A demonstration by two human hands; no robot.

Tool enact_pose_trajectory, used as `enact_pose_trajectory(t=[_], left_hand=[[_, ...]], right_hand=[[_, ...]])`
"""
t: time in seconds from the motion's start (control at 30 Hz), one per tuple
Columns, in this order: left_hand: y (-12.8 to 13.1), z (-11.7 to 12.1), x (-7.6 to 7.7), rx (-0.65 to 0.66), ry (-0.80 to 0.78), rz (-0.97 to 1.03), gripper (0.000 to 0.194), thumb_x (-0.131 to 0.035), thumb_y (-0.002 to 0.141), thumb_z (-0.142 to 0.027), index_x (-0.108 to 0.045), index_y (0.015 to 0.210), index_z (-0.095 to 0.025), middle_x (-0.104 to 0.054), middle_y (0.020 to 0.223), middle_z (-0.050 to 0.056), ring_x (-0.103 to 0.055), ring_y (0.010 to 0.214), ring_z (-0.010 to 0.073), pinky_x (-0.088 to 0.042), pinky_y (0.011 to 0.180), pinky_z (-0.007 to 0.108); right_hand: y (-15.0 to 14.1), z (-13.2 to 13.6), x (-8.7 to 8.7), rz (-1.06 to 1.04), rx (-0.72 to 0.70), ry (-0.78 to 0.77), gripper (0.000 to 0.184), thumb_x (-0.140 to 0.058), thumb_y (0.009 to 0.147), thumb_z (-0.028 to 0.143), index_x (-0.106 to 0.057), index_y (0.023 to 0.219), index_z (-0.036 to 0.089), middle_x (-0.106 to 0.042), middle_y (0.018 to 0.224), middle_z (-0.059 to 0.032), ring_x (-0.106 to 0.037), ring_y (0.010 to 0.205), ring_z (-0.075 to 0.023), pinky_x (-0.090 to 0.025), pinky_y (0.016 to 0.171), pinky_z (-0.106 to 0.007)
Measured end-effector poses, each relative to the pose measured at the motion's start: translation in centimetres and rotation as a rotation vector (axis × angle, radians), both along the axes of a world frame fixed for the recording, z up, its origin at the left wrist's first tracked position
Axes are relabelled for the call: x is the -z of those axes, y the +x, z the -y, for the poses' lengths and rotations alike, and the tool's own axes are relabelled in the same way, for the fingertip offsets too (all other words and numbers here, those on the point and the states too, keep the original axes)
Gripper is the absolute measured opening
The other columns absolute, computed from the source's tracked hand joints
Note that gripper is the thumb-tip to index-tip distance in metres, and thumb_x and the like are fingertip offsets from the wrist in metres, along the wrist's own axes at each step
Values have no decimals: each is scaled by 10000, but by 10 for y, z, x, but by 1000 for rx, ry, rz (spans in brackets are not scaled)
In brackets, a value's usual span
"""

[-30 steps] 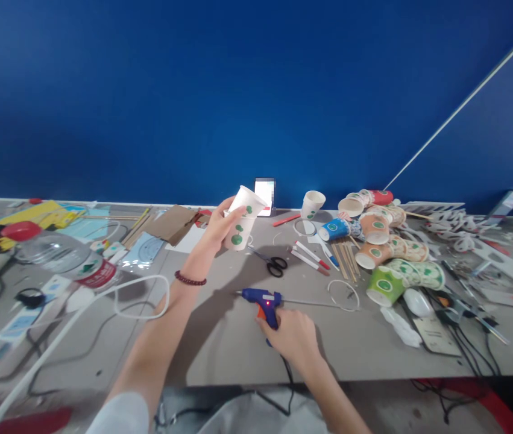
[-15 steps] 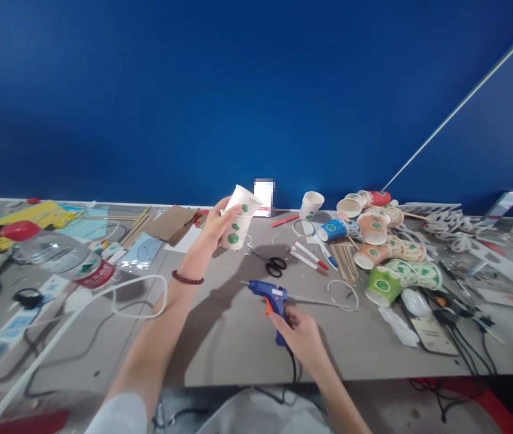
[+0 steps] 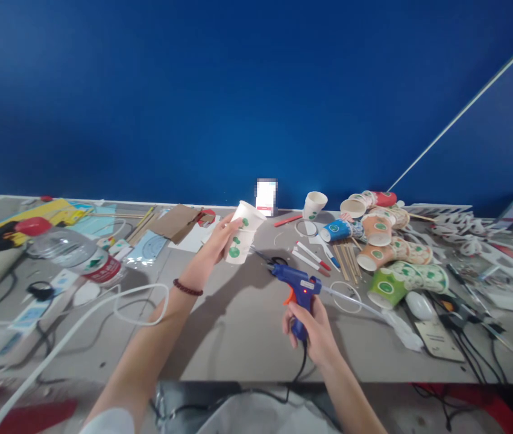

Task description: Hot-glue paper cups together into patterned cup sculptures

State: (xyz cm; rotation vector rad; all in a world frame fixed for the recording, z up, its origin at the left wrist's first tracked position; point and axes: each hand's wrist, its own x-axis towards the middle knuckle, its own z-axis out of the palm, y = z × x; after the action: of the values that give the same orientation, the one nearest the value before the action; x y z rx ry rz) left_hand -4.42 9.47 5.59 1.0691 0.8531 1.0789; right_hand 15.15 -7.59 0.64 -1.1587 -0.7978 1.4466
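Note:
My left hand (image 3: 220, 241) is closed round white paper cups (image 3: 239, 246) with green prints, which look nested one in the other. They are tilted, the open rim pointing up and to the right, above the table. My right hand (image 3: 320, 337) grips the handle of a blue glue gun (image 3: 300, 289) with an orange trigger and a small red light. Its nozzle points left, toward the cups but apart from them. A clear glue stick (image 3: 351, 298) sticks out of its back. Black scissors (image 3: 278, 261) lie behind the gun, partly hidden by it.
Another white paper cup (image 3: 314, 206) stands near the blue wall. Stacked coloured cups (image 3: 389, 288), markers (image 3: 305, 259) and wooden sticks (image 3: 345, 262) lie to the right. On the left are a plastic bottle (image 3: 75, 253), a power strip (image 3: 34, 313), cardboard (image 3: 177, 223) and a white cable (image 3: 57, 349).
My right hand has lifted the glue gun off the table and shifted it right and up, so it now covers part of the scissors. The cups have come slightly lower and to the right.

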Motion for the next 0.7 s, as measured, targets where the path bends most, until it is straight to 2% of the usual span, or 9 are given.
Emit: enact_pose_trajectory(t=[0.2,0.33,0.47,0.7], left_hand=[[-3,15,23,19,-95,50,580,-630,704,-671,-677,999,-174,-748,873,105,-716,769,255,-535,619,323],[-3,26,31,25,-109,130,591,-602,721,-689,-689,1012,-182,-753,877,105,-723,827,273,-553,707,352],[-3,34,37,-10,-96,163,622,-610,694,-701,-677,1011,-171,-755,872,114,-726,856,282,-555,750,365],[-2,42,41,-75,-125,207,652,-660,618,-705,-650,985,-166,-757,861,123,-724,795,281,-550,670,350]], right_hand=[[10,-17,-16,81,-104,64,329,-692,733,464,-529,699,180,-567,447,27,-410,298,-75,-321,292,-189],[14,-27,-24,105,-147,121,276,-662,735,428,-549,674,184,-544,433,40,-380,310,-68,-314,297,-188],[12,-35,-23,103,-137,185,240,-645,749,403,-559,691,187,-547,443,38,-389,328,-75,-315,320,-199],[3,-38,-14,75,-112,238,199,-668,739,354,-599,819,184,-552,443,48,-453,376,-103,-383,430,-236]])
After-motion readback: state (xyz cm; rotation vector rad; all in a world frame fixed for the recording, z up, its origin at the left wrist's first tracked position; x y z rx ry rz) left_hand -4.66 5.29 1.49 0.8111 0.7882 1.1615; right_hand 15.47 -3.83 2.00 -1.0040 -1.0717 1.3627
